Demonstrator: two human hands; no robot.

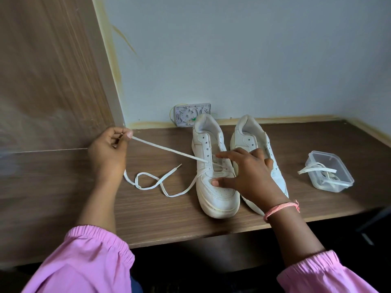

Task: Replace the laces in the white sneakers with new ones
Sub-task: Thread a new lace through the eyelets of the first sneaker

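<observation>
Two white sneakers stand side by side on the wooden desk [173, 225], toes toward me. My left hand [109, 154] pinches one end of a white lace [167, 149] and holds it taut out to the left of the left sneaker [218, 199]. The lace runs through this shoe's lower eyelets. Its other end lies in loose loops on the desk. My right hand [247, 175] rests spread on the left sneaker, thumb on the toe box, index finger on the tongue. The right sneaker [250, 135] is partly hidden behind that hand and shows bare eyelets.
A clear plastic container [340, 187] with more white laces sits at the right of the desk. A grey socket plate [191, 114] is on the wall behind the shoes. A wooden panel [53, 70] rises on the left.
</observation>
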